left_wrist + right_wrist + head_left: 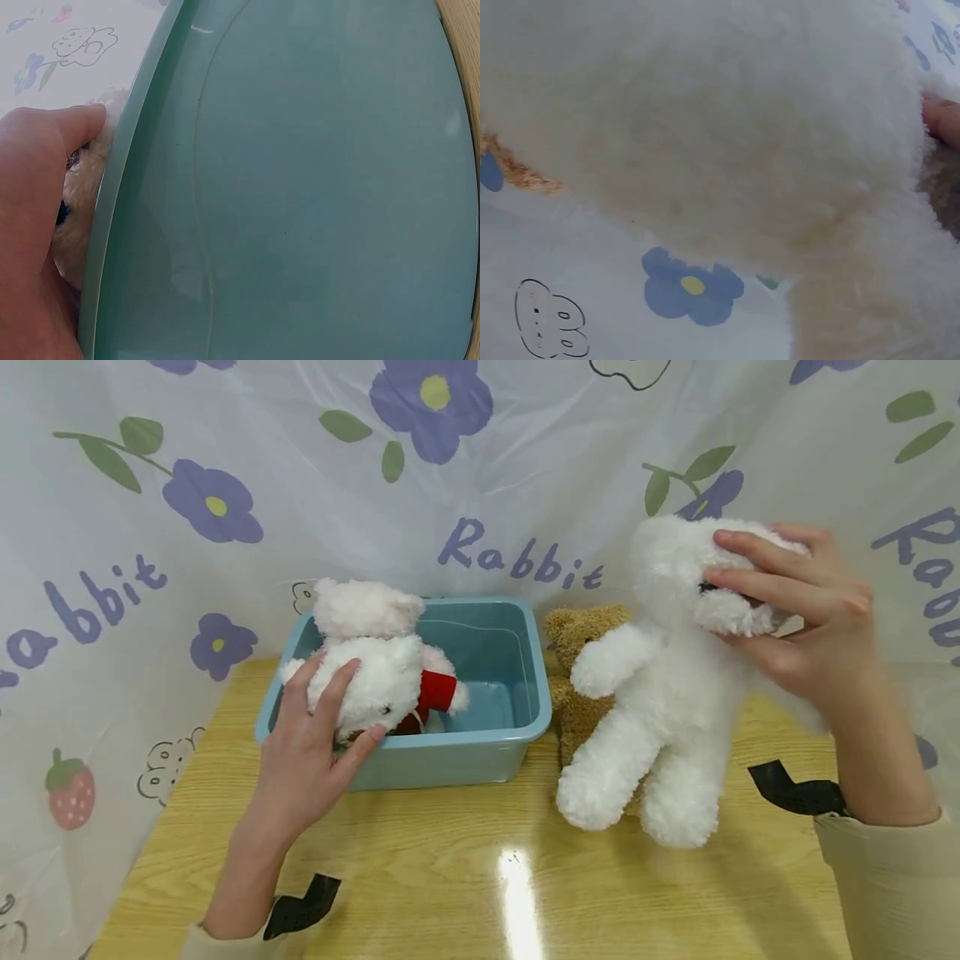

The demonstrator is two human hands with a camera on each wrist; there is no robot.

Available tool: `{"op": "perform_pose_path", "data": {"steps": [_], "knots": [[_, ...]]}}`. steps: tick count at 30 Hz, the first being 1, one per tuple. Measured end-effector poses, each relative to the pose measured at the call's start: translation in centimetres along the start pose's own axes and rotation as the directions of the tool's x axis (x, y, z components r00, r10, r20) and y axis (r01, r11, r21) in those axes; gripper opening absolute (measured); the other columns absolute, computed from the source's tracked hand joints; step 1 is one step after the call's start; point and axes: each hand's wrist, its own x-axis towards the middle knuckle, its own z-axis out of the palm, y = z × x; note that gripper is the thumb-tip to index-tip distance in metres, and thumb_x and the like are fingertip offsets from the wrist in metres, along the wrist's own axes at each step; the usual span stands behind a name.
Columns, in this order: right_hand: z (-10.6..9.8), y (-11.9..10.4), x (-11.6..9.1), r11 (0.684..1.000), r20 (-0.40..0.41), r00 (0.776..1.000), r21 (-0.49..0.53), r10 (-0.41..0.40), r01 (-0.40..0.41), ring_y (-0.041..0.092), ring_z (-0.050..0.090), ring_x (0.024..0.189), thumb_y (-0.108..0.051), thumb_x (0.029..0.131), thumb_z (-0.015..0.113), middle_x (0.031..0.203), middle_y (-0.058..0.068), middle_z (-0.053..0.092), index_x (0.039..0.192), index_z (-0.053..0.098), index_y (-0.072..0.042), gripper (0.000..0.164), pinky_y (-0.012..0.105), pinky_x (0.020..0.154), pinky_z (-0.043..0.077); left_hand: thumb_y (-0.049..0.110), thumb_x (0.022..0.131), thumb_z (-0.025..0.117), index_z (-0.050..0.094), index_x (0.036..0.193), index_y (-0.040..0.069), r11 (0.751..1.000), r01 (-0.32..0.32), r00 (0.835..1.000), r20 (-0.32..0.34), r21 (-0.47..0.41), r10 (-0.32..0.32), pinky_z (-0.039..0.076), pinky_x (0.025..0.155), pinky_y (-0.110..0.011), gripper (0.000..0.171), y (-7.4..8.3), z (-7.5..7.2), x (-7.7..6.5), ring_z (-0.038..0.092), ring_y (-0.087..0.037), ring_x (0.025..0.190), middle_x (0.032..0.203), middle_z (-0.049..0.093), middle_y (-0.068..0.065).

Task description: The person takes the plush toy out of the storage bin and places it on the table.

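Note:
In the head view, my left hand point(303, 756) grips the head of a white plush toy point(375, 681) inside the blue plastic bin point(427, 764), fingers over its top and thumb near its muzzle. A red garment point(437, 691) shows beside that head. Behind it, a pale pink plush toy point(367, 608) rises above the bin's far rim. My right hand point(821, 610) holds a larger white teddy bear point(675, 685) by the head, its legs dangling over the table. In the right wrist view, white fur point(720, 135) fills most of the picture.
A brown teddy bear point(573, 702) stands against the bin's right side, partly hidden behind the white teddy. The wooden table point(435, 868) extends in front of the bin. A white cloth point(517, 485) printed with flowers and lettering hangs behind.

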Motion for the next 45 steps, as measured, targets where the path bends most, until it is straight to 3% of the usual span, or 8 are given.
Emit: {"op": "perform_pose_path", "data": {"steps": [8,18,25,28,33,39,41,45], "knots": [[1.1,-1.2,-2.8,0.993,0.115,0.992,0.107,-0.057,0.044,0.007,0.061,0.124,-0.041,0.100,0.069,0.126,0.013,0.071,0.110,0.080,-0.004,0.040,0.042,0.112,0.035,0.070,0.101,0.038,0.034,0.159,0.019,1.000,-0.016,1.000,-0.003,0.018,0.016,0.051,0.074,-0.067,0.077,-0.2,-0.1,0.0,0.043,-0.049,0.132,0.159,0.027,-0.025],[3.2,-1.0,-5.8,0.986,0.203,0.970,0.122,-0.133,0.110,0.013,0.059,0.129,-0.035,0.104,0.063,0.132,0.011,0.069,0.116,0.078,-0.007,0.034,0.044,0.114,0.034,0.070,0.101,0.038,0.035,0.158,0.019,1.000,-0.005,1.000,-0.006,0.013,0.005,0.052,0.076,-0.067,0.078,-0.1,-0.1,0.0,0.043,-0.049,0.131,0.158,0.028,-0.025],[3.9,-0.9,-7.5,0.990,0.295,0.948,0.104,-0.123,0.097,0.014,0.056,0.132,-0.035,0.106,0.057,0.136,0.011,0.066,0.122,0.076,-0.010,0.035,0.043,0.116,0.032,0.071,0.101,0.038,0.034,0.159,0.019,1.000,-0.009,1.000,-0.005,0.010,0.009,0.051,0.076,-0.067,0.078,-0.1,0.0,-0.1,0.042,-0.049,0.132,0.159,0.027,-0.025],[4.1,-0.7,-8.1,0.992,0.320,0.940,0.093,-0.116,0.091,0.016,0.058,0.129,-0.029,0.104,0.058,0.136,0.012,0.066,0.124,0.075,-0.010,0.033,0.044,0.116,0.031,0.071,0.101,0.038,0.034,0.159,0.019,1.000,-0.009,1.000,-0.003,0.010,0.009,0.051,0.075,-0.067,0.078,-0.1,0.1,-0.1,0.042,-0.048,0.132,0.159,0.027,-0.025],[4.3,-0.4,-8.8,0.988,0.346,0.930,0.128,-0.122,0.082,0.011,0.057,0.130,-0.013,0.089,0.062,0.139,0.012,0.064,0.126,0.074,-0.008,0.040,0.045,0.115,0.030,0.070,0.101,0.039,0.034,0.159,0.019,1.000,-0.010,1.000,-0.009,0.013,0.010,0.052,0.074,-0.067,0.078,-0.1,0.1,-0.1,0.043,-0.048,0.131,0.159,0.027,-0.025],[4.3,-0.9,-8.9,0.987,0.315,0.944,0.152,-0.103,0.057,0.014,0.057,0.130,-0.028,0.104,0.058,0.137,0.012,0.065,0.123,0.075,-0.006,0.033,0.044,0.115,0.031,0.071,0.101,0.038,0.034,0.159,0.019,1.000,-0.007,1.000,-0.007,0.010,0.007,0.051,0.074,-0.067,0.078,0.1,0.1,-0.1,0.043,-0.048,0.131,0.159,0.027,-0.025],[4.2,-1.2,-8.9,0.988,0.334,0.939,0.148,-0.082,0.034,0.017,0.062,0.121,-0.034,0.106,0.057,0.138,0.011,0.064,0.126,0.074,-0.008,0.037,0.043,0.115,0.031,0.071,0.101,0.038,0.034,0.159,0.019,1.000,-0.008,1.000,-0.009,0.013,0.008,0.051,0.074,-0.067,0.078,0.1,0.1,-0.1,0.043,-0.048,0.131,0.159,0.027,-0.025],[4.3,-1.4,-9.6,0.988,0.387,0.921,0.152,-0.040,-0.021,0.023,0.060,0.121,-0.039,0.106,0.058,0.144,0.007,0.061,0.133,0.071,-0.013,0.040,0.040,0.116,0.029,0.071,0.100,0.038,0.034,0.159,0.019,1.000,-0.007,1.000,-0.009,0.013,0.007,0.051,0.074,-0.067,0.078,0.0,0.1,-0.1,0.044,-0.049,0.130,0.158,0.028,-0.026]]}}
